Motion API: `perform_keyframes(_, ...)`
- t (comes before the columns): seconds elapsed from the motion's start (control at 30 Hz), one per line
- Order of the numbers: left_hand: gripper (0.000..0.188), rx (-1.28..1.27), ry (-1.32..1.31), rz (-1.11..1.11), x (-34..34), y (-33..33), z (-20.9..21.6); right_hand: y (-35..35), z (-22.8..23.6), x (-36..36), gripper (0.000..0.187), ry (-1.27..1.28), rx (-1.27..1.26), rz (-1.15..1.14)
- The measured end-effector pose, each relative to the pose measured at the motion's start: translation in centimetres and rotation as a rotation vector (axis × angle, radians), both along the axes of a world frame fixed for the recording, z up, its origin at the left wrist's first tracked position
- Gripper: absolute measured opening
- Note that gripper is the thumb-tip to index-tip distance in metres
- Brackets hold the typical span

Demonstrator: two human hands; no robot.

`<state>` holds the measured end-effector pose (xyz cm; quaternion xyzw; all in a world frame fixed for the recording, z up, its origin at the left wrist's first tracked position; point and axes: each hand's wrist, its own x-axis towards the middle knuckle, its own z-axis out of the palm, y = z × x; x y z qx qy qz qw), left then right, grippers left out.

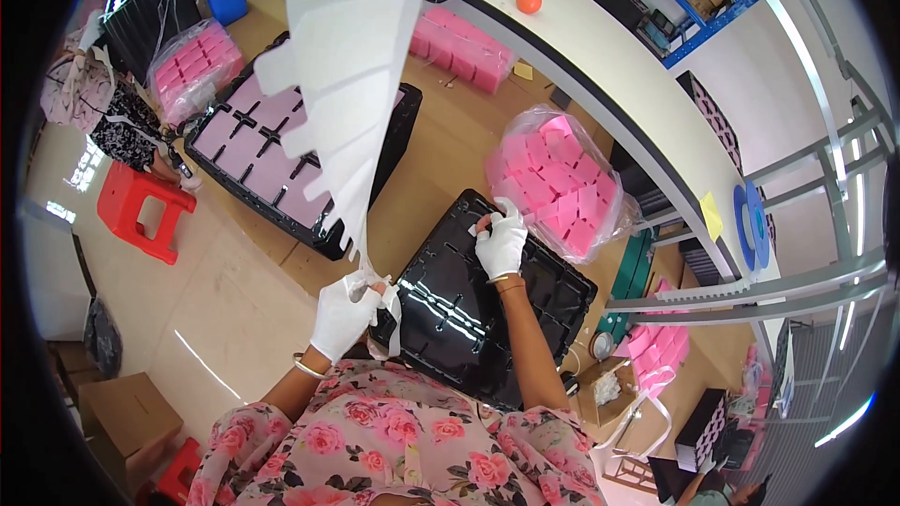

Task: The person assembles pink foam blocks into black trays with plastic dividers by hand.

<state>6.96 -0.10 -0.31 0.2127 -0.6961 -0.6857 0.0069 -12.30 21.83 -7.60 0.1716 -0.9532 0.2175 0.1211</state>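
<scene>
Left open brown tabletop (422, 192) between the glossy black tray (431, 347) and a larger tray with pink inserts (405, 122); kept little room at the near edge, close against the floral shirt (384, 431). Pinched the lower end of a notched white sheet (342, 84) in the left hand (347, 314), fingers narrow, by the glossy tray's left corner. Laid the right hand (502, 242) at the far edge, fingertips close; couldn't tell about any grip. Lost the sheet's top beyond the frame. Met bagged pink pieces (562, 173) just beyond, plus 1 red stool (131, 197) leftward.
</scene>
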Motion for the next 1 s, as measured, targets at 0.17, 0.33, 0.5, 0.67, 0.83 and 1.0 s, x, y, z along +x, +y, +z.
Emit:
perform_keyframes(0.17, 0.017, -0.048, -0.033, -0.050, -0.3, -0.1, -0.4, -0.4, -0.3, 0.6, 0.026, -0.021, -0.105, -0.048)
perform_keyframes(0.33, 0.017, -0.003, -0.041, -0.096, -1.0, 0.6, 0.0, 0.0, -1.8, -1.0, 0.023, -0.044, -0.268, -0.016)
perform_keyframes(0.5, 0.018, 0.121, 0.043, -0.081, -1.5, 1.3, -0.5, 0.1, -1.7, 0.2, 0.027, 0.265, -0.327, -0.012)
perform_keyframes(0.67, 0.019, 0.193, 0.059, -0.049, -1.8, 1.8, 0.2, -2.7, 4.3, 9.6, 0.014, -0.424, -0.787, 0.157)
perform_keyframes(0.83, 0.017, 0.190, 0.036, -0.087, -2.0, 2.6, 1.1, -3.6, 8.2, 12.8, 0.012, -0.533, -0.678, 0.142)
perform_keyframes(1.0, 0.017, 0.111, 0.066, -0.107, -1.7, 3.0, 0.5, -4.4, 8.0, 13.9, 0.007, -0.161, -0.699, 0.142)
